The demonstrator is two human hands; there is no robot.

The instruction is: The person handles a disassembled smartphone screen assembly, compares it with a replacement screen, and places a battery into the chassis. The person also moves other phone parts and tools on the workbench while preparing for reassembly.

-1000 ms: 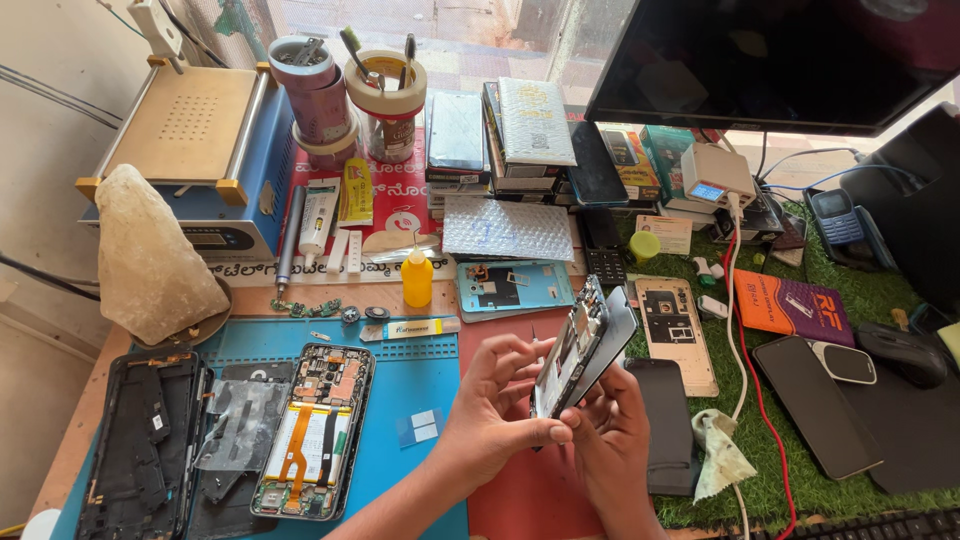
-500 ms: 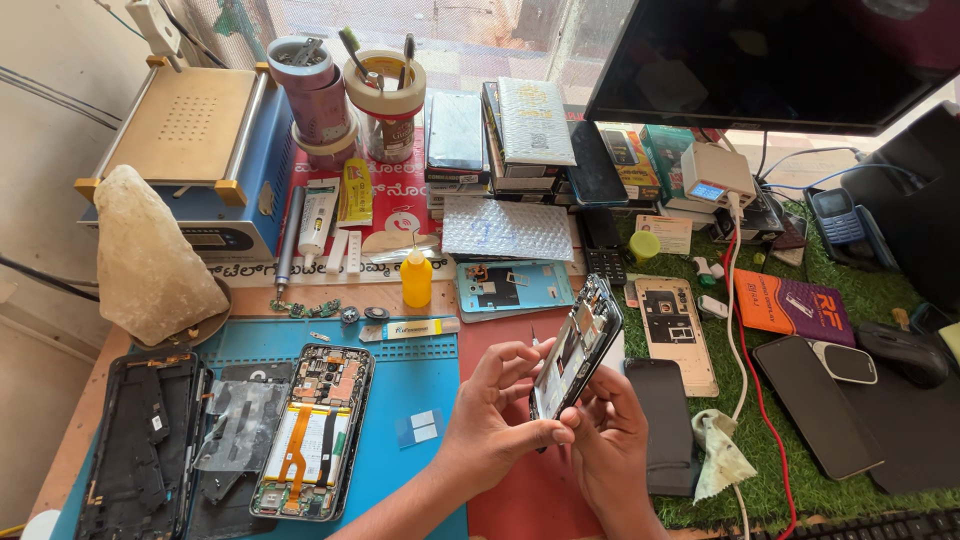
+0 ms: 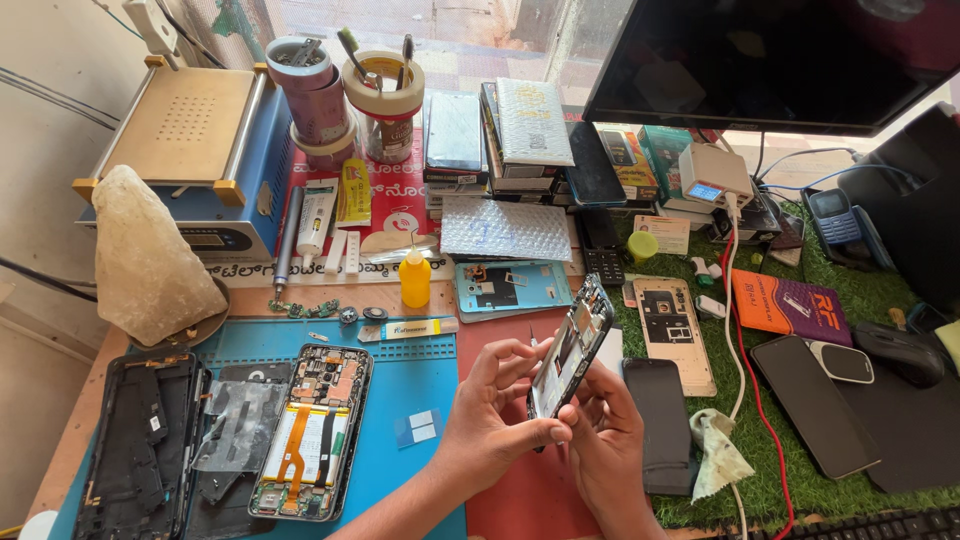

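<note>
Both of my hands hold an opened phone body [image 3: 572,347], tilted on edge above the red part of the work mat [image 3: 520,490]. My left hand [image 3: 492,420] grips its near lower edge, thumb against the frame. My right hand [image 3: 606,450] supports it from the right and below. The phone's inner boards face left. Another opened phone [image 3: 312,432] with an orange flex cable lies flat on the blue mat [image 3: 420,375] to the left. A dark phone [image 3: 659,425] lies just right of my hands.
A black frame and back cover [image 3: 140,445] lie at the far left. A yellow bottle [image 3: 414,279], a heating machine [image 3: 190,165], a pale rock [image 3: 145,258], stacked boxes [image 3: 530,140], a monitor [image 3: 770,60] and several phones on green turf [image 3: 830,400] crowd the bench.
The held phone has shifted slightly down and left, staying tilted. My fingers have readjusted along its lower edge. Everything else on the bench is unmoved.
</note>
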